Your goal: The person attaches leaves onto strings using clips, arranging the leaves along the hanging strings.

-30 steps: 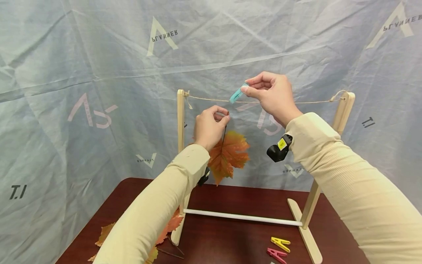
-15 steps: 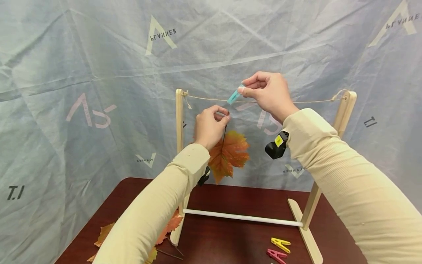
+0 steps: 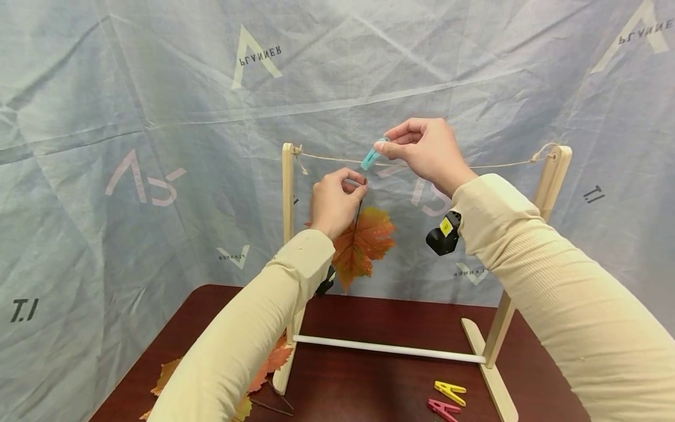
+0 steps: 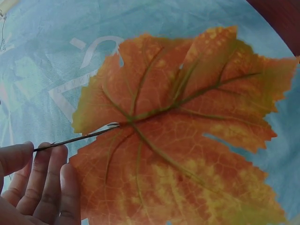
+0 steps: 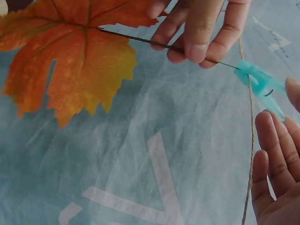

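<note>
An orange-yellow leaf (image 3: 365,246) hangs stem-up just below a tilted turquoise clothespin (image 3: 371,158) at the string (image 3: 498,166).

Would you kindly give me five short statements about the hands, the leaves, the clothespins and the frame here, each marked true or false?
1. The left hand pinches a leaf by its stem. True.
2. The yellow clothespin and the pink clothespin lie on the table. True.
3. The right hand holds nothing. False: it holds a turquoise clothespin.
4. A string stretches between two wooden posts. True.
5. In the head view, the held leaf is above the left hand's fingertips. False: it hangs below them, stem upward.
</note>
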{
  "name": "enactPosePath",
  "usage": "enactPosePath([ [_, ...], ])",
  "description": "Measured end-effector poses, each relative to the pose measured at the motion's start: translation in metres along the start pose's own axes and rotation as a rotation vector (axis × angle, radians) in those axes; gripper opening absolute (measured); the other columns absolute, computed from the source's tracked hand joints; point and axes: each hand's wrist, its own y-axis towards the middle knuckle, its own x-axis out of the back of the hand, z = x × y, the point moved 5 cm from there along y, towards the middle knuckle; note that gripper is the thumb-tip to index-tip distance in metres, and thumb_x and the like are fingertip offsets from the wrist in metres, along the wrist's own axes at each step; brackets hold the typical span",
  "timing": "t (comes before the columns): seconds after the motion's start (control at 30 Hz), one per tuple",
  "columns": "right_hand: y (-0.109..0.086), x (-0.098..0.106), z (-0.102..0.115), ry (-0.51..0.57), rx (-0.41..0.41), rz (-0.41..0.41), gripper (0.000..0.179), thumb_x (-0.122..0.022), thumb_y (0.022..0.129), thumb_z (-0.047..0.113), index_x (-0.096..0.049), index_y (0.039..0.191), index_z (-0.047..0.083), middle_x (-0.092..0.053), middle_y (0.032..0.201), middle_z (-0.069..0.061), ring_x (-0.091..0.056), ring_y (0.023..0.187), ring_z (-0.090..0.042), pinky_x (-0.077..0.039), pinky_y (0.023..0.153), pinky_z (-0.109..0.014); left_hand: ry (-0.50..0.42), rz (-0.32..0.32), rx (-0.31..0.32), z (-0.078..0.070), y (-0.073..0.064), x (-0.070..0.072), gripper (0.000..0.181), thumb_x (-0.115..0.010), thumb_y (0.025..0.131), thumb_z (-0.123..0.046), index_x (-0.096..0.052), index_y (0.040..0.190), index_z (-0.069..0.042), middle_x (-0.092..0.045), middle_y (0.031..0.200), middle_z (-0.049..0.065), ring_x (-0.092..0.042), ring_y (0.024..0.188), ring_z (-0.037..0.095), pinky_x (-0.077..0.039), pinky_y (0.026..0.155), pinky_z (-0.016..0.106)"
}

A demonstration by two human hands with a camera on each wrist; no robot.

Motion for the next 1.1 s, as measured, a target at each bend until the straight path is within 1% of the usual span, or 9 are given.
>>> enactPosePath([
  [0.07,-0.001,0.0,-0.001,-0.009,-0.007,0.012,0.04,-0.079,0.09,0.036,-0.072,0.117,0.006,-0.074,0.094,0.004,-0.065,0.097,-0.02,-0.048,0.078,-0.032,0.001,0.007,-0.003,0.0,-0.001,-0.001,0.012,-0.071,0.098,-0.023,-0.075,0.106,-0.015,-0.076,0.094,0.0,-0.07,0.085,0.017,-0.052,0.071,0.032],
  [0.17,-0.001,-0.001,-0.002,-0.019,-0.005,0.043,0.041,-0.077,0.091,0.037,-0.071,0.119,0.007,-0.073,0.098,0.002,-0.064,0.093,-0.016,-0.048,0.076,-0.03,-0.007,0.019,-0.002,0.002,-0.001,-0.001,0.014,-0.071,0.098,-0.023,-0.075,0.108,-0.014,-0.076,0.096,0.002,-0.07,0.088,0.017,-0.053,0.073,0.033],
  [0.3,-0.002,-0.006,-0.003,-0.031,-0.009,0.088,0.042,-0.075,0.093,0.037,-0.07,0.122,0.007,-0.073,0.103,-0.002,-0.065,0.091,-0.019,-0.05,0.076,-0.029,-0.026,0.039,0.004,0.005,-0.002,0.0,0.017,-0.072,0.097,-0.022,-0.074,0.111,-0.013,-0.076,0.1,0.005,-0.07,0.093,0.019,-0.054,0.079,0.035],
  [0.37,-0.003,-0.009,-0.003,-0.046,-0.017,0.113,0.044,-0.074,0.094,0.037,-0.068,0.126,0.007,-0.071,0.11,-0.006,-0.064,0.098,-0.022,-0.05,0.08,-0.032,-0.025,0.051,0.007,0.006,-0.003,0.0,0.018,-0.073,0.097,-0.022,-0.073,0.112,-0.013,-0.076,0.101,0.006,-0.07,0.095,0.02,-0.054,0.08,0.036],
  [0.53,-0.005,-0.01,-0.005,-0.124,-0.034,0.155,0.052,-0.071,0.096,0.035,-0.06,0.138,0.006,-0.065,0.127,-0.016,-0.06,0.118,-0.03,-0.046,0.097,-0.046,-0.014,0.085,0.007,0.006,-0.007,-0.001,0.02,-0.072,0.097,-0.022,-0.073,0.115,-0.013,-0.076,0.104,0.006,-0.07,0.096,0.022,-0.055,0.079,0.036],
  [0.67,-0.008,-0.007,-0.007,-0.175,-0.025,0.138,0.053,-0.07,0.097,0.031,-0.057,0.141,0.004,-0.062,0.131,-0.018,-0.058,0.122,-0.032,-0.045,0.102,-0.049,-0.04,0.108,-0.009,0.007,-0.011,-0.003,0.018,-0.072,0.097,-0.02,-0.073,0.114,-0.012,-0.076,0.102,0.006,-0.07,0.096,0.021,-0.055,0.08,0.035],
  [0.83,-0.013,-0.003,-0.008,-0.182,-0.011,0.093,0.05,-0.07,0.097,0.03,-0.058,0.138,0.004,-0.062,0.13,-0.017,-0.059,0.12,-0.031,-0.046,0.101,-0.047,-0.081,0.131,-0.034,0.01,-0.017,-0.001,0.015,-0.073,0.096,-0.016,-0.072,0.11,-0.01,-0.076,0.099,0.008,-0.07,0.095,0.022,-0.055,0.082,0.035],
  [0.97,-0.019,-0.001,-0.008,-0.168,0.01,0.061,0.047,-0.072,0.096,0.03,-0.062,0.134,0.005,-0.065,0.126,-0.016,-0.06,0.116,-0.029,-0.046,0.099,-0.047,-0.083,0.138,-0.06,0.014,-0.02,0.004,0.016,-0.072,0.097,-0.015,-0.072,0.111,-0.009,-0.076,0.098,0.009,-0.07,0.094,0.022,-0.055,0.081,0.036],
  [1.1,-0.026,0.0,-0.011,-0.166,0.023,0.04,0.043,-0.073,0.096,0.033,-0.066,0.13,0.007,-0.068,0.121,-0.014,-0.062,0.112,-0.027,-0.048,0.094,-0.045,-0.073,0.141,-0.073,0.02,-0.022,0.008,0.016,-0.072,0.097,-0.015,-0.072,0.112,-0.009,-0.076,0.1,0.009,-0.07,0.095,0.023,-0.055,0.082,0.037],
])
